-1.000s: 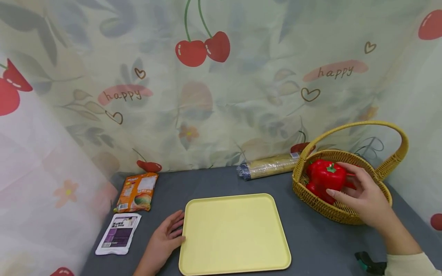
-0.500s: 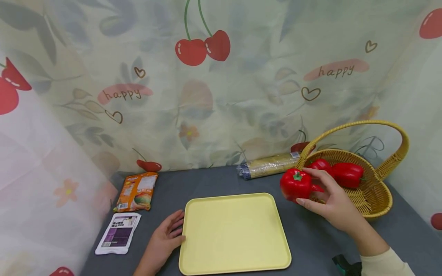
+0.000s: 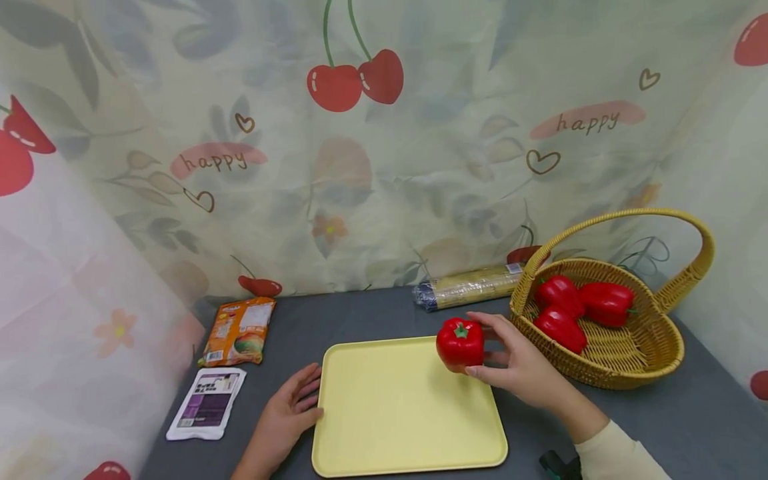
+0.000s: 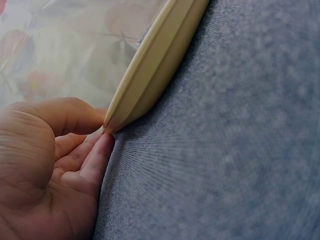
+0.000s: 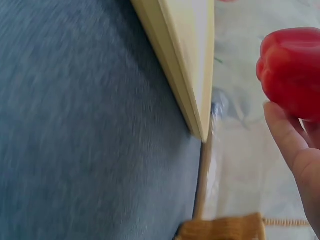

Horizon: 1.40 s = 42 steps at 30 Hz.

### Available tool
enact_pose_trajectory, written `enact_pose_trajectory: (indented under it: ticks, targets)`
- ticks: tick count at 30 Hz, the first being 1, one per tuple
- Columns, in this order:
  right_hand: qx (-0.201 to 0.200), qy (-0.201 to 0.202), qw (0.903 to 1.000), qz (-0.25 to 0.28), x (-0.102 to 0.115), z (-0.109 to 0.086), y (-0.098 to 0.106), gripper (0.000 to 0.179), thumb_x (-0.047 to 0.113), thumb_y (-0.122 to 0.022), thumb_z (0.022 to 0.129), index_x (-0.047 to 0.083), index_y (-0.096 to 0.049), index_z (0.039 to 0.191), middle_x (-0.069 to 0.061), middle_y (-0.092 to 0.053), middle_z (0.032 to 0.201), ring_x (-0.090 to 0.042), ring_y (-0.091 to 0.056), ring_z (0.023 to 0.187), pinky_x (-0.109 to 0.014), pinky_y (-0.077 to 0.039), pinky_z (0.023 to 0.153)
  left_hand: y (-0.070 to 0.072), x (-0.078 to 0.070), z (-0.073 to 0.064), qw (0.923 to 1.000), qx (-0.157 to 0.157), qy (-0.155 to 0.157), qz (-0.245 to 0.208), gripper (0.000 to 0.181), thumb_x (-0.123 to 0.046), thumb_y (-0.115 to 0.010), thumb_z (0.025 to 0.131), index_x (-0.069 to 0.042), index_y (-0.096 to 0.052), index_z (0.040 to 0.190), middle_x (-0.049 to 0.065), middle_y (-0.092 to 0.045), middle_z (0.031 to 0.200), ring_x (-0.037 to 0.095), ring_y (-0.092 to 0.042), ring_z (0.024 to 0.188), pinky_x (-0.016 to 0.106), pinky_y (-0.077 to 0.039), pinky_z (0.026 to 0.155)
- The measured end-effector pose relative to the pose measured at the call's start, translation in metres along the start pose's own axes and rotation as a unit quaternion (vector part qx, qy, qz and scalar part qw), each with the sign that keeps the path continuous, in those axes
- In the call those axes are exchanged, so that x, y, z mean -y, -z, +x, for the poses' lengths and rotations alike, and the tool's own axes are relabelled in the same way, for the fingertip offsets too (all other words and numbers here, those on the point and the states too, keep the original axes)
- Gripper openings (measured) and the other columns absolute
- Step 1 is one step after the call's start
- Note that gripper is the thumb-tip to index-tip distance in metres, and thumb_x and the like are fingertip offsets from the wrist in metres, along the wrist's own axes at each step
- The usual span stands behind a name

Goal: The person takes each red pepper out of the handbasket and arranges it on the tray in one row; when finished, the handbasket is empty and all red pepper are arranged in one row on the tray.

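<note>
Pepper [image 3: 460,345] moved from basket [image 3: 624,353] to over tray [image 3: 402,413], gripped by my right hand [image 3: 519,367]; left hand [image 3: 285,413] loosely spread, touching tray edge.

Four peppers [image 3: 459,347], two packets [image 3: 237,332], one tray [image 3: 396,413] (and one basket [image 3: 618,377])

"happy" twice — pale floral fabric backdrop [image 3: 414,153]
Both brown script on pink strokes [image 3: 219,160]; print on orange plastic packet [image 3: 237,332] and flat white-and-purple pouch [image 3: 206,403] — too small to read.
</note>
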State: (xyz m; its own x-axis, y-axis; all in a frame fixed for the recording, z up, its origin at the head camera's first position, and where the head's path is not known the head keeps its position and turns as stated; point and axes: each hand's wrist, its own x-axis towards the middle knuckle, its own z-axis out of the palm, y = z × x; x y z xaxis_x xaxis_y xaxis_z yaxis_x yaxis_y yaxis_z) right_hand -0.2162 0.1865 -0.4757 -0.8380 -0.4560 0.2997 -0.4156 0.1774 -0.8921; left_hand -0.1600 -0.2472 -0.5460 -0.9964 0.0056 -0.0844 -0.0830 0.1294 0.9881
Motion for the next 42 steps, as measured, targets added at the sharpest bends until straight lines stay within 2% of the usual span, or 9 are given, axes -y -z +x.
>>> enact_pose_trajectory:
  ticks: [4,11,20,32,37,42]
  targets:
    - [0.023,-0.002,0.9997,0.010,0.000,0.008,-0.013,0.080,0.005,-0.088,0.091,0.001,-0.046,0.160,-0.019,-0.051,0.143,-0.044,-0.059,0.125,-0.041,-0.063,0.092,0.000,0.000,0.000,1.0000,0.002,-0.002,-0.002,0.080,0.017,-0.074,0.089,0.001,-0.045,0.163,0.020,-0.050,0.161,0.037,-0.051,0.145,0.036,-0.054,0.107]
    - [0.068,-0.044,0.9966,0.015,0.000,0.021,-0.035,0.076,0.010,-0.090,0.089,0.011,-0.053,0.156,-0.012,-0.050,0.143,-0.040,-0.052,0.130,-0.041,-0.061,0.097,0.000,0.000,-0.001,1.0000,0.001,-0.005,0.001,0.080,0.016,-0.075,0.089,0.002,-0.045,0.163,0.021,-0.050,0.162,0.037,-0.050,0.145,0.035,-0.053,0.107]
    - [0.119,-0.047,0.9916,0.018,0.002,0.037,-0.061,0.073,0.011,-0.090,0.091,0.014,-0.054,0.154,-0.006,-0.054,0.142,-0.035,-0.053,0.132,-0.042,-0.060,0.100,-0.001,0.000,-0.002,1.0000,0.002,-0.008,-0.005,0.080,0.017,-0.074,0.089,0.003,-0.045,0.162,0.021,-0.049,0.162,0.038,-0.050,0.145,0.036,-0.053,0.107]
    - [0.148,-0.051,0.9875,0.016,0.016,0.057,-0.082,0.072,0.005,-0.087,0.093,0.010,-0.053,0.156,-0.009,-0.052,0.148,-0.035,-0.053,0.135,-0.041,-0.058,0.102,-0.002,-0.003,-0.003,1.0000,-0.004,-0.007,-0.002,0.079,0.018,-0.073,0.088,0.004,-0.047,0.161,0.022,-0.049,0.162,0.039,-0.050,0.146,0.038,-0.054,0.108]
    - [0.151,-0.059,0.9865,0.023,0.014,0.066,-0.097,0.071,0.004,-0.085,0.094,0.011,-0.053,0.157,-0.007,-0.052,0.149,-0.033,-0.053,0.136,-0.044,-0.057,0.104,-0.002,-0.002,-0.002,0.9999,-0.005,-0.010,0.005,0.078,0.017,-0.073,0.088,0.004,-0.047,0.161,0.023,-0.049,0.161,0.040,-0.050,0.146,0.036,-0.054,0.107]
    - [0.160,-0.068,0.9844,0.024,0.011,0.077,-0.113,0.072,0.000,-0.084,0.094,0.011,-0.052,0.157,-0.006,-0.052,0.147,-0.031,-0.053,0.137,-0.041,-0.057,0.104,-0.002,-0.003,-0.002,0.9999,-0.007,-0.005,0.006,0.078,0.017,-0.073,0.088,0.004,-0.047,0.161,0.022,-0.049,0.162,0.039,-0.050,0.146,0.037,-0.054,0.107]
